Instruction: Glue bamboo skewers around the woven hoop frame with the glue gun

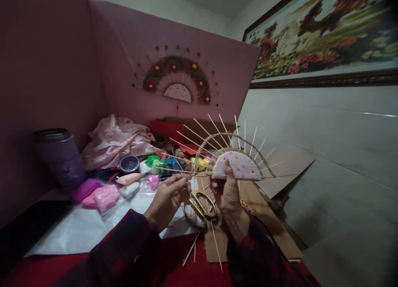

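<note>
Held up in front of me is a half-round fan [238, 166] with a pink spotted cloth centre, a braided twine edge and thin wooden sticks spreading out from it. My right hand [229, 195] grips its lower middle, thumb across the cloth. At the fan's left end my left hand [172, 195] pinches near a stick's base and the end of the twine [195, 164]; its fingertips are closed. A second twine arc runs across the sticks, apart from the braided edge. Below the hands lie gold-handled scissors [199, 210] and several loose wooden sticks [215, 245].
A finished-looking fan [178, 79] hangs on the pink board behind. To the left stand a purple tumbler [60, 158], crumpled pink cloth [118, 142] and bagged coloured clay [105, 196]. Cardboard [264, 220] lies under the right arm; a framed picture [326, 38] hangs on the wall.
</note>
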Demonstrator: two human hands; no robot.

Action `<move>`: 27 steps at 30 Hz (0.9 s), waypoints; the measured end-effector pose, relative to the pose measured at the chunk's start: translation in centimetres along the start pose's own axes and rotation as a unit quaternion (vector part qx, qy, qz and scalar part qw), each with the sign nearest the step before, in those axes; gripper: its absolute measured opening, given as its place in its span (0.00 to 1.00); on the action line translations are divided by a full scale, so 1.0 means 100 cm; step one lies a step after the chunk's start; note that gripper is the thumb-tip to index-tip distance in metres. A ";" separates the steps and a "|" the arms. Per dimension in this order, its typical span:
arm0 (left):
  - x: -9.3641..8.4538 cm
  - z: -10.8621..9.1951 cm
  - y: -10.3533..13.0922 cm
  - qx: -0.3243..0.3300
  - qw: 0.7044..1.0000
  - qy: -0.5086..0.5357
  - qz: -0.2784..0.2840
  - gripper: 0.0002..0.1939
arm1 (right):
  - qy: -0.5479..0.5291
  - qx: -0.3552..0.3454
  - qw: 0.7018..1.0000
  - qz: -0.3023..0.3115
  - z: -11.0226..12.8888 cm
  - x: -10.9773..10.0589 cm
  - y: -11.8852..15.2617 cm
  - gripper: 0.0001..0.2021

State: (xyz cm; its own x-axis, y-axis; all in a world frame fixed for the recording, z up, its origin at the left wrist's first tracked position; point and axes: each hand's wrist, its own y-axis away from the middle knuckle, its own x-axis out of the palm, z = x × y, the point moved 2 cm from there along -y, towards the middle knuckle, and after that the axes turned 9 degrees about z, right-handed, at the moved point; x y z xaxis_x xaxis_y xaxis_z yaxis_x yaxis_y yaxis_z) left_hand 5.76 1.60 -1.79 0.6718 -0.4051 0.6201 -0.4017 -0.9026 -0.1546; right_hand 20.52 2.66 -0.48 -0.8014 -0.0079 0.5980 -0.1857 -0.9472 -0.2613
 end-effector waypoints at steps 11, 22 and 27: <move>0.004 0.000 -0.002 0.023 0.995 -0.091 -0.020 0.09 | -0.067 0.000 0.998 -0.006 -0.007 0.001 0.000 0.16; 0.003 0.002 -0.002 0.017 0.992 -0.125 0.005 0.09 | -0.034 0.008 0.999 -0.002 -0.006 0.004 0.002 0.19; 0.001 0.003 -0.003 0.015 0.991 -0.133 0.006 0.08 | -0.032 0.012 0.999 -0.010 -0.006 0.004 0.003 0.19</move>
State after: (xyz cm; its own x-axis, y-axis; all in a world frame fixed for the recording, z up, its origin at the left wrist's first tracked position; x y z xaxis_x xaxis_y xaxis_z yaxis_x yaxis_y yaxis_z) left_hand 6.11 1.77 -1.87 0.8092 -0.4358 0.3941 -0.3940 -0.9001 -0.1862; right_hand 19.81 2.58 -0.76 -0.7592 -0.0079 0.6508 -0.1871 -0.9551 -0.2299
